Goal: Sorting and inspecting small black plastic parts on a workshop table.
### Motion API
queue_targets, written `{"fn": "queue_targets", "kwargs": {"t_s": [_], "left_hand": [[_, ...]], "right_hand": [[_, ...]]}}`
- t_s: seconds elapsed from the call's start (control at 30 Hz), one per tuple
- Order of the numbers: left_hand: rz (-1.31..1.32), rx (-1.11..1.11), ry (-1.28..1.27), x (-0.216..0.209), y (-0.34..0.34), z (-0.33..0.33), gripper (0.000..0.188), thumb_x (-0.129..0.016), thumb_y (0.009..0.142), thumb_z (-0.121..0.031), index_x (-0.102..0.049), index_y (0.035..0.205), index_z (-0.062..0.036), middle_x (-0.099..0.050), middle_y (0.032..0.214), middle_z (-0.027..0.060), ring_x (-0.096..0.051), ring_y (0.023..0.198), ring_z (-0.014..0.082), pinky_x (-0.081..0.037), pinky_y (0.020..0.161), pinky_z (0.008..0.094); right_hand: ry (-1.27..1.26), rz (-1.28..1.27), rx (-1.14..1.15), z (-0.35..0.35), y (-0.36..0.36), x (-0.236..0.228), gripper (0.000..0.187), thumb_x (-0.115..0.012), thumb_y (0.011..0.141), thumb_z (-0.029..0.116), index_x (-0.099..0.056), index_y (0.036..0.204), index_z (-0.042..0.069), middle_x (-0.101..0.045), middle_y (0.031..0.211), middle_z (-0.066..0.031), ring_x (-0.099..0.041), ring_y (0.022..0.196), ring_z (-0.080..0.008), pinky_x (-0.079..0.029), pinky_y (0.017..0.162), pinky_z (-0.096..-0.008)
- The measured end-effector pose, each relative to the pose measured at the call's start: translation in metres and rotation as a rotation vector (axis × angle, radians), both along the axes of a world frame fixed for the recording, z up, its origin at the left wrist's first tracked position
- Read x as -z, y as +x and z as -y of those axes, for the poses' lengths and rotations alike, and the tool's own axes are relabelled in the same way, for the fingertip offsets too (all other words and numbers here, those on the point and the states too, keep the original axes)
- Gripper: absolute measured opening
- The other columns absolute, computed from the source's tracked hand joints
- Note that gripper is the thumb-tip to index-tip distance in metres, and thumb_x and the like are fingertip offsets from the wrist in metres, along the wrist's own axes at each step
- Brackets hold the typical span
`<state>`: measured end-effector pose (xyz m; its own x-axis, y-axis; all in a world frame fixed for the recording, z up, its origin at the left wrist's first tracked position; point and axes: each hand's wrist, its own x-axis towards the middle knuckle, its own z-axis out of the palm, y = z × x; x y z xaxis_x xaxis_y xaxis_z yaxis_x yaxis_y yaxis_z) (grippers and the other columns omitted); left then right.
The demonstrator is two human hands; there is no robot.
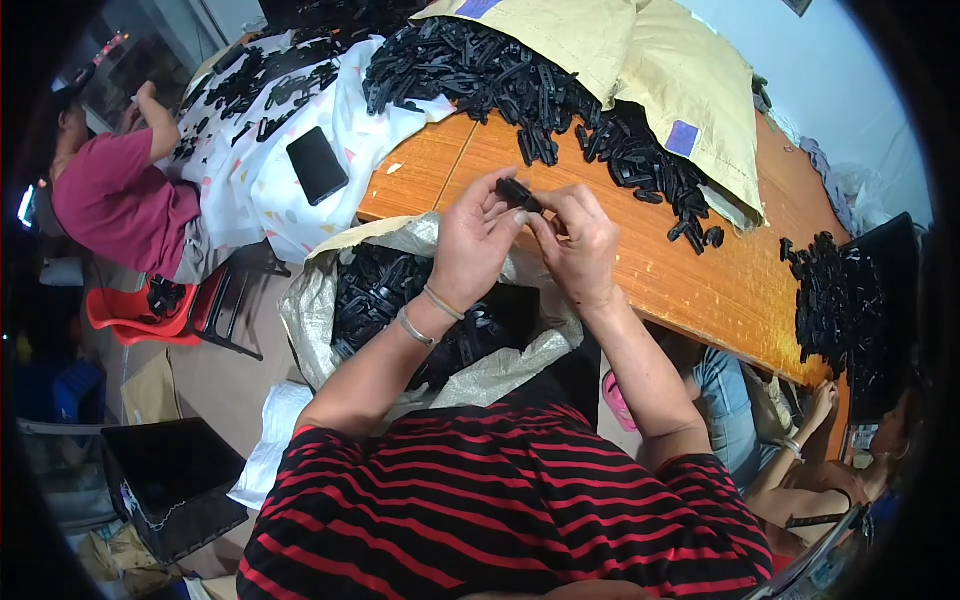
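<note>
Between my two hands, above the near edge of the wooden table [440, 160], is a small black plastic part [518, 194]. The fingers of my left hand [472, 235] are closed around its left side. My right hand [580, 240] pinches its right end with thumb and forefinger. Below my hands an open woven sack [308, 310], its mouth folded outward, holds a heap of similar black parts [385, 290]. Just beyond, a large pile of black plastic parts [480, 70] spreads over the table. What exactly these parts are is too small to tell.
A tan sack [690, 85] lies at the table's far side, parts spilling from it. A black phone [317, 166] rests on a patterned cloth [255, 195]. One co-worker [120, 195] sits left, another [800, 470] right beside more black parts [820, 300]. A black crate [175, 485] stands lower left.
</note>
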<state>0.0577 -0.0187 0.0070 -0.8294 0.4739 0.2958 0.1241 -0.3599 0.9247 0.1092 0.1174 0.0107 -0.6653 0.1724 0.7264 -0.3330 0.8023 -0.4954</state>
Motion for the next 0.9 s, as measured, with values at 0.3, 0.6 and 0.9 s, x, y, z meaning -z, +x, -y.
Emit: {"fn": "queue_targets", "kwargs": {"t_s": [0.3,0.6,0.9], "left_hand": [[-0.029,-0.094,0.069,-0.003,0.019,-0.01,0.052,-0.059,0.086,0.008,-0.039,0.134,0.0054,-0.052,0.127,0.0173,-0.054,0.117,0.0217,-0.046,0.099,0.0318],[-0.332,-0.224,-0.152,0.001,0.015,-0.01,0.046,-0.062,0.084,0.008,-0.046,0.127,0.0023,-0.057,0.121,0.0133,-0.057,0.113,0.0184,-0.045,0.099,0.0306],[-0.193,-0.231,-0.034,-0.001,0.015,-0.011,0.039,-0.068,0.081,0.001,-0.055,0.117,0.0002,-0.065,0.106,0.0134,-0.065,0.098,0.0227,-0.052,0.086,0.0321]], "right_hand": [[0.038,-0.021,0.037,-0.001,0.005,0.0,0.023,-0.072,0.068,-0.005,-0.066,0.09,0.001,-0.06,0.078,-0.0084,-0.061,0.061,-0.0162,-0.049,0.052,-0.0267],[0.113,-0.043,0.058,-0.002,0.01,-0.002,0.025,-0.071,0.068,-0.006,-0.066,0.09,0.004,-0.061,0.08,-0.009,-0.062,0.063,-0.0208,-0.05,0.054,-0.0291],[0.118,0.005,0.021,0.001,0.009,-0.011,0.026,-0.07,0.069,-0.006,-0.063,0.093,0.002,-0.061,0.085,-0.01,-0.063,0.066,-0.0218,-0.051,0.057,-0.03]]}}
